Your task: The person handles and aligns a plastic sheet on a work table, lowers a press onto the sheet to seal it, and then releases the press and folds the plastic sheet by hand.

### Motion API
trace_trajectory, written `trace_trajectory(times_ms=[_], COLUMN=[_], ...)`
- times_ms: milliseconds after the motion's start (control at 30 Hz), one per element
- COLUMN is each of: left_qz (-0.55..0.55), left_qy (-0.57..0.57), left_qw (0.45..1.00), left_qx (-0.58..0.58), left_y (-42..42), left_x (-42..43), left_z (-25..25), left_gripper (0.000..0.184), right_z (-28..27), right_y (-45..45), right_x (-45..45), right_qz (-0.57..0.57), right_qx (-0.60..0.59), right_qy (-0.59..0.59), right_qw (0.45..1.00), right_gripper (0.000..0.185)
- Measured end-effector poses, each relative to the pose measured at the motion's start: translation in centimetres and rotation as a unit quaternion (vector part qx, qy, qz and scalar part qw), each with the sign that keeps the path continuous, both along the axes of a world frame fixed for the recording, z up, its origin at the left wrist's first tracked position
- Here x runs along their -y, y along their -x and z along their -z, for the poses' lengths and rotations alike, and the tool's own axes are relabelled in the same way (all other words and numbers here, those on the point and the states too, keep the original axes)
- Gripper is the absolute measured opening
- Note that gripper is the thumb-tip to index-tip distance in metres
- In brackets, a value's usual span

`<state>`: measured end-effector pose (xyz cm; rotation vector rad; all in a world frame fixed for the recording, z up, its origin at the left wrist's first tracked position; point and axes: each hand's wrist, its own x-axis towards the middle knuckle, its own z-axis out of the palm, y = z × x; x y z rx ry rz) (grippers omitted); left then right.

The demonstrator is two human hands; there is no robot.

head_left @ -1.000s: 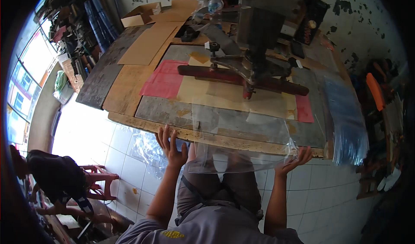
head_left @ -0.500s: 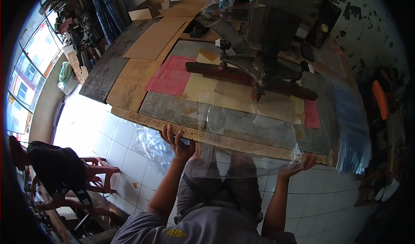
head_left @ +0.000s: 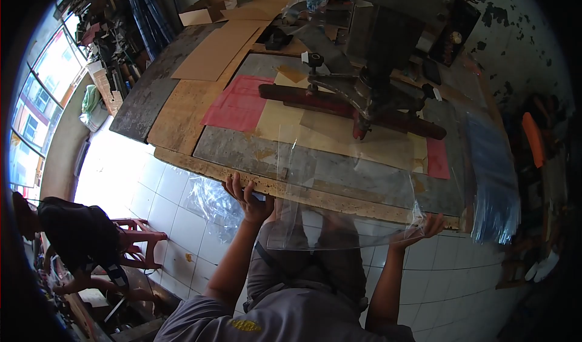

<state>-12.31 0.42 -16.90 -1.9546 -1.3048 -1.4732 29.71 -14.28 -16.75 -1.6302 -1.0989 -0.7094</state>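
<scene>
A clear plastic sheet (head_left: 348,187) lies over the front of the machine's worktable (head_left: 242,148), and its lower end hangs past the wooden edge. My right hand (head_left: 418,232) is closed on the sheet's right corner by the table edge. On the left, my left hand (head_left: 248,201) rests its spread fingers against the wooden edge, apart from the sheet. Above the sheet stands a press head with a long red-brown bar (head_left: 321,102). Yellow paper (head_left: 282,122) and pink pieces (head_left: 233,102) lie on the bed under the bar.
A stack of clear plastic sheets (head_left: 494,184) hangs over the table's right side. Cardboard (head_left: 215,54) lies at the back left, with a water bottle (head_left: 316,0) behind. Crumpled plastic (head_left: 212,202) is below the left edge. Another person (head_left: 79,236) is by a red stool (head_left: 142,245).
Almost nothing differs. The view has shifted very slightly, and both hands and the plastic sheet keep their places.
</scene>
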Motion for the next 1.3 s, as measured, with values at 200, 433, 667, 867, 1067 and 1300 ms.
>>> trace_trajectory(times_ms=[200, 433, 667, 867, 1067, 1300], left_qz=[-0.003, -0.008, -0.006, -0.001, -0.004, -0.007], left_qy=[-0.011, -0.005, -0.006, -0.007, 0.000, -0.003], left_qw=[1.000, 1.000, 1.000, 1.000, 1.000, 1.000], left_qx=[0.004, -0.001, 0.000, 0.005, 0.006, 0.005], left_y=[-0.1, -0.2, -0.3, -0.3, -0.3, -0.3], left_x=[-0.2, -0.1, 0.0, -0.1, 0.0, 0.0], left_z=[0.0, -0.3, -0.4, -0.4, -0.3, -0.5], left_gripper=[0.070, 0.070, 0.071, 0.070, 0.069, 0.069], right_z=[-1.4, -0.6, -0.5, -1.5, -0.9, -0.9], right_y=[0.4, 0.3, 0.1, 0.6, 0.1, 0.3], right_x=[-0.1, 0.1, 0.0, -0.2, -0.1, -0.2], right_qz=[0.034, 0.002, 0.000, 0.021, 0.028, 0.031], right_qx=[0.067, 0.008, 0.017, 0.042, 0.038, 0.042], right_qy=[0.020, 0.007, 0.003, 0.017, 0.024, 0.023], right_qw=[0.997, 1.000, 1.000, 0.999, 0.999, 0.998], right_gripper=[0.069, 0.067, 0.069, 0.071, 0.072, 0.070])
